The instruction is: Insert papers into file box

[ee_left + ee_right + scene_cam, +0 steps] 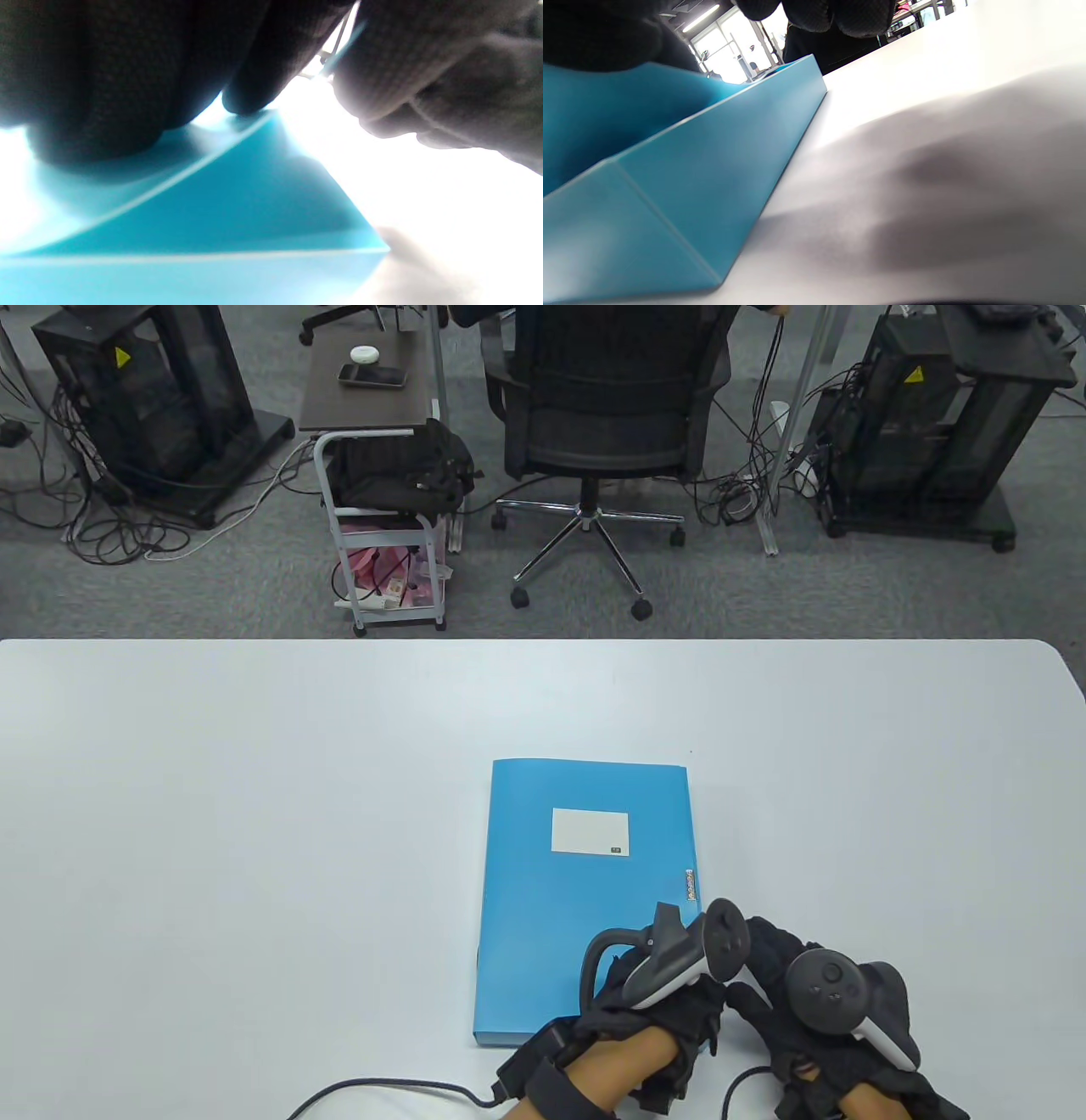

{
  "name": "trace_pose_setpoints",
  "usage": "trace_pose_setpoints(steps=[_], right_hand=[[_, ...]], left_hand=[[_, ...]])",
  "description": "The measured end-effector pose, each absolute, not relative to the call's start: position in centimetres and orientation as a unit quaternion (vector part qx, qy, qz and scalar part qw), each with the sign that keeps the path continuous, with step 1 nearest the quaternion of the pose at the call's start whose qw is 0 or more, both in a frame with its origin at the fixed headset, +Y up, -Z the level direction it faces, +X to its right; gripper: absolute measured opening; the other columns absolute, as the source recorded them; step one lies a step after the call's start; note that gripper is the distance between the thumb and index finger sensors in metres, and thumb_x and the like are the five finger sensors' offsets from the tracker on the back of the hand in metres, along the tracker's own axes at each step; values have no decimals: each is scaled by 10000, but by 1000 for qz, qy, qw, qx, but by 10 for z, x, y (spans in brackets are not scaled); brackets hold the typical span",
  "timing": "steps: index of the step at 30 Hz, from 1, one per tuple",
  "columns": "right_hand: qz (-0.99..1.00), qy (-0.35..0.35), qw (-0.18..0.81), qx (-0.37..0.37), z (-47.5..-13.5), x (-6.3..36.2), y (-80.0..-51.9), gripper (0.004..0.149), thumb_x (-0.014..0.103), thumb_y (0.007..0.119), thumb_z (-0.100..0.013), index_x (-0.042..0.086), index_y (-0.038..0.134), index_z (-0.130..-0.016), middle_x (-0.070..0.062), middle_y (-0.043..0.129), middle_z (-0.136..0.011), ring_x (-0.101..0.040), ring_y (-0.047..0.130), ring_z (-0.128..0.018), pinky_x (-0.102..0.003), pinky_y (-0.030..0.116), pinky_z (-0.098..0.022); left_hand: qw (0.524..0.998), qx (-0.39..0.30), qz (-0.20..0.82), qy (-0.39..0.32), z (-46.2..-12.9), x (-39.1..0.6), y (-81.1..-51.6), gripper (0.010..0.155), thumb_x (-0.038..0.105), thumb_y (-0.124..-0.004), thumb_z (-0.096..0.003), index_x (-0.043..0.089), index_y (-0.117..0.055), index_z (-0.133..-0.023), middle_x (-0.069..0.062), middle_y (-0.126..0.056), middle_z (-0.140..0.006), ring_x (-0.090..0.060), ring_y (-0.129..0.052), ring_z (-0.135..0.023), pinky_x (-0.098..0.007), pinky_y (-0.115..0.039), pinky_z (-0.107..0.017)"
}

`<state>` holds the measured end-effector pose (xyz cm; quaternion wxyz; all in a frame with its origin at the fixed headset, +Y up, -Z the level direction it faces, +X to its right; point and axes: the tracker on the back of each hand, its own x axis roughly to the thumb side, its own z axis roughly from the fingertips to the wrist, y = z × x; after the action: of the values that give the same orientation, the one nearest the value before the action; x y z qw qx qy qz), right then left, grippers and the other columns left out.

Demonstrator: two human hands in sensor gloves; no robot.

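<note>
- White worktop (254,814); beyond it grey carpet, an office chair (607,415), a cart (386,517).
- Blue file box (577,865) lies flat, closed, label up, near the worktop's near edge.
- Left hand (653,1001) presses the box's near right corner, fingers (250,80) on the lid.
- Right hand (814,1010) is beside that corner; its grip I cannot tell.

File box (585,891) only obstacle on table (254,814).

Black gloves (653,1018), grey/white trackers (679,954), bare forearms, blk cable
</note>
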<state>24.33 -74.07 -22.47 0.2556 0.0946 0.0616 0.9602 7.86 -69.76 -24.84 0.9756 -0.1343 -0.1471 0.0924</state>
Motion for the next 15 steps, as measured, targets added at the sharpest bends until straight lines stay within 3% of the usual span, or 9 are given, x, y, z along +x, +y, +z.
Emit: trace_pose_setpoints(steps=[8,11,13,15], right_hand=[[961,64,262,65,-228,249,-746,668,506,583,-411,206,380,-972,-121,379,-1090,-401,478,-995,-710,372,-690],[962,61,256,68,-227,248,-746,698,518,602,-407,222,333,-978,-111,325,-1098,-400,464,-1001,-712,368,-693],[965,60,247,70,-227,247,-746,700,522,615,-403,240,333,-978,-109,318,-1100,-404,461,-1001,-714,367,-691],[966,59,243,70,-227,247,-746,700,524,623,-400,250,339,-978,-105,316,-1102,-403,455,-1003,-714,362,-693]], left_hand=[[970,-142,118,-160,-236,66,-695,660,555,-730,-365,152,-855,-872,-274,-920,-727,-408,-1042,-419,-473,-931,-297],[966,-138,171,-137,-231,46,-692,675,561,-707,-389,159,-756,-929,-207,-909,-802,-371,-1023,-532,-478,-886,-399],[964,-89,226,-112,-230,23,-688,704,555,-713,-391,191,-659,-991,-211,-818,-902,-415,-962,-679,-535,-796,-512],[967,-46,228,-103,-231,0,-684,743,570,-720,-382,258,-562,-1037,-181,-609,-1049,-449,-754,-894,-599,-602,-663]])
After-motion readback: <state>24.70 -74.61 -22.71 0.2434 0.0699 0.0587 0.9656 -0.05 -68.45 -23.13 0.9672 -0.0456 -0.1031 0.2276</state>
